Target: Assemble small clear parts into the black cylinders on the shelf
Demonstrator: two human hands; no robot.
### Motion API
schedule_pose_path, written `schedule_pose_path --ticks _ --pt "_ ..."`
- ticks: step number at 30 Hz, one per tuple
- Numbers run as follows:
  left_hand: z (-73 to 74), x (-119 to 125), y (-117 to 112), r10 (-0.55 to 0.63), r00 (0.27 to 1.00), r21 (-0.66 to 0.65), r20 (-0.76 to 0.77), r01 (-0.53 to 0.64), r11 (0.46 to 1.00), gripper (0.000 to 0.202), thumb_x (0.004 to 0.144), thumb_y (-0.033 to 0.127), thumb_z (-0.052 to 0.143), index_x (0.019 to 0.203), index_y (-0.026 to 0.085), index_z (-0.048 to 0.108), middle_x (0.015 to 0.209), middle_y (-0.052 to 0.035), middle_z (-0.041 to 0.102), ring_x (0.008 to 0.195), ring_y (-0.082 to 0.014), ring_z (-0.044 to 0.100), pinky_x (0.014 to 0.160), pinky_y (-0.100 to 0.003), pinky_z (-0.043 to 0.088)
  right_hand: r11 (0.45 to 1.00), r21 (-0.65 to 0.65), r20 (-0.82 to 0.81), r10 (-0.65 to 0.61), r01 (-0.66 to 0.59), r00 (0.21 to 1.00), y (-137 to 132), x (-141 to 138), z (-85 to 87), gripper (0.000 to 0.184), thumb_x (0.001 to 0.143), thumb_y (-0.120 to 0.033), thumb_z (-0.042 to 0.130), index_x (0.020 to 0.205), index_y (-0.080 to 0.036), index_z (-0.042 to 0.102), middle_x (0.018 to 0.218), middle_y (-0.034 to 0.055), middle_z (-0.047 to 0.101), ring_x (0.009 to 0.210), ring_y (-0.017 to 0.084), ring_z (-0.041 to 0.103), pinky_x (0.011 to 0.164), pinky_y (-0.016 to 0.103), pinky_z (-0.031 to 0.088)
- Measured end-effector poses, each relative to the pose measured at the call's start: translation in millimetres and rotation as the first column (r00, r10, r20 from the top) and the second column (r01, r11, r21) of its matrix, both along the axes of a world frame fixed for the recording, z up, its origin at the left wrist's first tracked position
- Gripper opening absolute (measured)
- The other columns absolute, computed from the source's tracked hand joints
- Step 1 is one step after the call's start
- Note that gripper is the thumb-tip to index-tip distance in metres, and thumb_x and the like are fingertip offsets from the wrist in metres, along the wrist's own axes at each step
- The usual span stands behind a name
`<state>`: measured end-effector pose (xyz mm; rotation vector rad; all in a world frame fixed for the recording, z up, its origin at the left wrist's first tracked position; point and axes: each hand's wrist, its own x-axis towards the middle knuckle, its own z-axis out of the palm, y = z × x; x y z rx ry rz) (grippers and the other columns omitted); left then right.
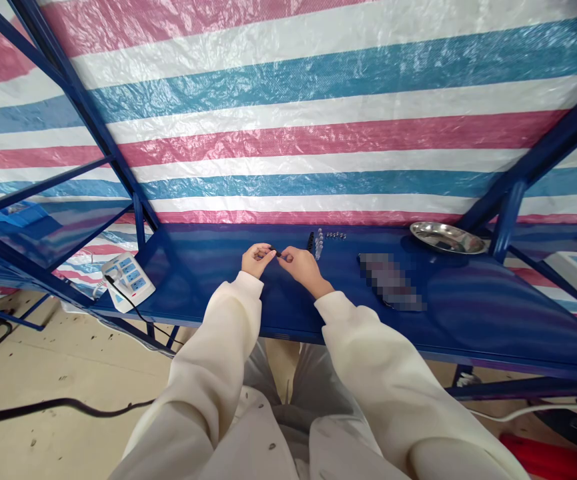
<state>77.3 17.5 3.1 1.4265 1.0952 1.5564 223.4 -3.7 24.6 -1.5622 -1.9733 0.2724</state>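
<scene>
Close together above the blue table, my left hand and my right hand pinch a small black part between their fingertips. The part is mostly covered by the fingers, so its exact kind does not show. Just to the right of my right hand stands a row of small black pieces. Beside it runs a row of clear or whitish small pieces. A short line of small shiny metal pieces lies further right.
A round steel dish sits at the back right. Nearer lies a dark, pixelated flat object. At the left end is a white power strip with a plugged-in black cable. Blue frame posts flank the table; a striped sheet hangs behind.
</scene>
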Motion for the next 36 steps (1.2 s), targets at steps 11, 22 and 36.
schedule_pose_path --ticks 11,22,36 --pt "-6.3 -3.3 5.2 -0.033 0.998 -0.127 0.044 0.038 0.991 0.038 0.055 0.042 0.075 0.08 0.013 0.069 0.07 -0.0036 0.066 0.062 -0.0115 0.057 0.064 -0.027 0.047 0.994 0.105 -0.227 0.026 -0.002 0.974 -2.5 -11.8 -5.1 0.016 0.077 -0.032 0.052 0.072 -0.019 0.059 0.053 -0.0036 0.05 0.051 0.01 0.042 0.054 0.022 0.031" --pt "0.0 -7.5 4.1 0.024 0.95 -0.044 -0.311 -0.04 0.998 0.019 0.065 0.034 0.068 0.066 0.015 0.068 0.067 -0.002 0.066 0.06 -0.0114 0.054 0.063 -0.026 0.045 0.988 0.098 -0.133 0.129 -0.116 0.983 -1.6 -4.9 -10.1 0.025 0.08 -0.028 0.053 0.099 -0.02 0.066 0.066 0.0011 0.062 0.062 0.014 0.055 0.061 0.024 0.04" --pt "9.8 -63.6 23.4 0.275 0.548 -0.184 -0.79 -0.64 0.746 0.02 0.076 0.031 0.059 0.089 0.021 0.07 0.093 -0.0064 0.07 0.089 -0.0214 0.063 0.075 -0.029 0.044 0.92 0.309 -0.406 -0.103 0.242 0.908 -5.0 42.2 11.3 0.036 0.084 -0.042 0.044 0.098 -0.015 0.063 0.065 0.0019 0.058 0.055 0.013 0.05 0.061 0.027 0.044"
